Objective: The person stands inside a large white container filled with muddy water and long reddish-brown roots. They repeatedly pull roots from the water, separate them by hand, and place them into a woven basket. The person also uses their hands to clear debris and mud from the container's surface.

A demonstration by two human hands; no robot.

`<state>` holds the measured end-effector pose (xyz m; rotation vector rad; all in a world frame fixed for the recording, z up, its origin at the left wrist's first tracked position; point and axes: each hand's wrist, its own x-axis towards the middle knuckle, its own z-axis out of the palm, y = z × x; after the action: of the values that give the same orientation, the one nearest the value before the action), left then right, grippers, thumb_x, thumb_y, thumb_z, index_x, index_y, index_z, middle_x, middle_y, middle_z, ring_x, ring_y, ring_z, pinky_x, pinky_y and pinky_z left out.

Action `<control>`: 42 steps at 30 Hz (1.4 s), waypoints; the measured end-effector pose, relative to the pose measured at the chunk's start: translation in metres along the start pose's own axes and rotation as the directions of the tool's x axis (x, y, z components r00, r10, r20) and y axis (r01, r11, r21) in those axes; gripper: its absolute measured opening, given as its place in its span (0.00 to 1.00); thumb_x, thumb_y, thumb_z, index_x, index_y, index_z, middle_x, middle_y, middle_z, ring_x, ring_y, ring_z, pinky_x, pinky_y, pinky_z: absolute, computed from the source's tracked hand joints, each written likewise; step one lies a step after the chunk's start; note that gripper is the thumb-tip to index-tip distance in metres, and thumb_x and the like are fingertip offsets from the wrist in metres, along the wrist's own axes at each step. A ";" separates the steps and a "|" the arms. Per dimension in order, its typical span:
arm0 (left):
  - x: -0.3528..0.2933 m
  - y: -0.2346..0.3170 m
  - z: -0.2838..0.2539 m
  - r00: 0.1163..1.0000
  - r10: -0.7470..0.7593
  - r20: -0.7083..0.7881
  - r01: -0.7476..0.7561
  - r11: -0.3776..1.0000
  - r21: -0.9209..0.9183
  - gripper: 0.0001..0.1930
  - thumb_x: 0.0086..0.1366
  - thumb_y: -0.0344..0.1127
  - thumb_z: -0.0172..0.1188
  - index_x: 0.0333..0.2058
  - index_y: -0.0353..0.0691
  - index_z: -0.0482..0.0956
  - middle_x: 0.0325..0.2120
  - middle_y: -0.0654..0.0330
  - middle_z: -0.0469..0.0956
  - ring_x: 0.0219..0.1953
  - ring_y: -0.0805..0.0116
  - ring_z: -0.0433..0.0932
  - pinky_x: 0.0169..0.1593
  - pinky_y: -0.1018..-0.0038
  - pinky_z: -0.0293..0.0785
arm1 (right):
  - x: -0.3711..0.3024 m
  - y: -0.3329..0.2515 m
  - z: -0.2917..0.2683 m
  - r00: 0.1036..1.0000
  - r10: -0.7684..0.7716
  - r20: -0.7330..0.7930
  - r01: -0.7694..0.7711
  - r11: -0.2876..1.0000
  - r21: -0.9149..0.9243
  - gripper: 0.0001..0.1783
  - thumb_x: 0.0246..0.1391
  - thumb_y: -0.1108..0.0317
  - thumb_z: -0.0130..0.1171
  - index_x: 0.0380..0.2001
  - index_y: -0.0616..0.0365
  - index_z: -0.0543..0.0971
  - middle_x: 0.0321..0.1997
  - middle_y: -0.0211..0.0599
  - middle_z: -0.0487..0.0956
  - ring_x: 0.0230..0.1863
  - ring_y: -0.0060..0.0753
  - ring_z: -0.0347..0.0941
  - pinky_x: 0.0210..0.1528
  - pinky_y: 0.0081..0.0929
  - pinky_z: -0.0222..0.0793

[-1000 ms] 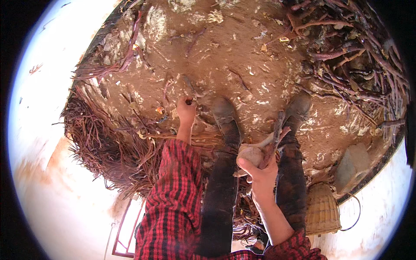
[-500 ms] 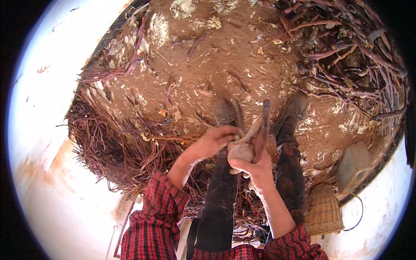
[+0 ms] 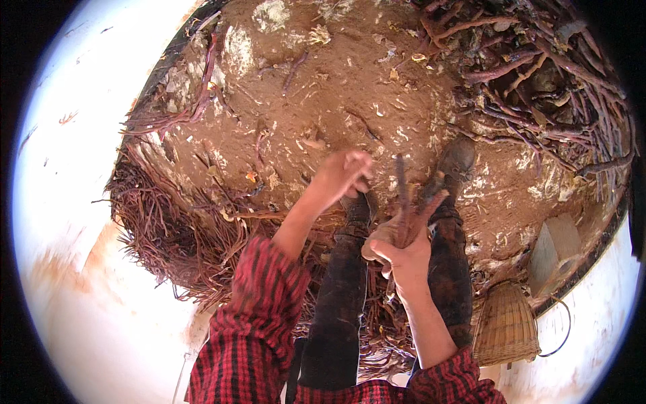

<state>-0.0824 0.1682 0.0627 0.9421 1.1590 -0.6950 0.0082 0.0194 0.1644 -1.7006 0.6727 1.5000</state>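
Observation:
My right hand [image 3: 404, 259] is closed around a forked woody root [image 3: 405, 232] in front of my legs. Dark and reddish prongs stick up from the grip, one with a pale cut-looking end. A tan, rounded lump shows beside the thumb; the palm hides how it joins the root. Up and to the left, my left hand [image 3: 340, 176] hovers over the ground near my left boot, apart from the root. Its fingers are curled and slightly blurred, and whatever they may hold is hidden.
Reddish-brown roots lie heaped at the left [image 3: 161, 222], with another tangled root pile [image 3: 545, 101] at the upper right. A wicker basket [image 3: 508, 326] with a looped handle stands at the lower right, beside a flat-sided block [image 3: 555, 252]. Pale scraps dot the brown earth [image 3: 303, 114].
My left hand has moved up and away from the root. My right hand has lowered slightly and turned the root, so its tan rounded end is now mostly covered.

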 end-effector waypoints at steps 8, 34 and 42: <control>0.109 -0.034 0.009 0.656 0.722 0.219 -0.251 -0.065 0.966 0.11 0.52 0.30 0.58 0.37 0.46 0.76 0.33 0.60 0.69 0.42 0.60 0.67 0.46 0.63 0.64 | 0.008 0.020 -0.006 0.992 -0.020 -0.122 0.028 0.998 0.063 0.26 0.36 0.81 0.66 0.41 0.63 0.69 0.33 0.34 0.76 0.33 0.28 0.75 0.39 0.26 0.71; 0.077 -0.155 -0.112 0.306 0.244 -0.920 0.342 0.874 0.345 0.22 0.50 0.40 0.66 0.42 0.37 0.71 0.41 0.44 0.68 0.40 0.44 0.75 0.42 0.57 0.74 | 0.011 0.017 0.012 0.996 -0.061 -0.071 0.065 0.996 0.054 0.25 0.35 0.78 0.67 0.40 0.61 0.70 0.29 0.29 0.74 0.25 0.23 0.71 0.24 0.19 0.66; 0.075 -0.170 -0.173 0.519 0.279 -0.808 0.460 0.705 0.539 0.22 0.49 0.40 0.66 0.39 0.36 0.70 0.44 0.41 0.66 0.39 0.42 0.75 0.41 0.57 0.75 | 0.009 0.023 0.018 1.000 0.019 -0.015 -0.019 1.000 0.011 0.31 0.33 0.80 0.68 0.44 0.59 0.67 0.31 0.31 0.75 0.30 0.26 0.72 0.32 0.23 0.69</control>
<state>-0.2830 0.2455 -0.0717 2.0874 1.8942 -0.8070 -0.0190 0.0216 0.1511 -1.7039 0.7055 1.4955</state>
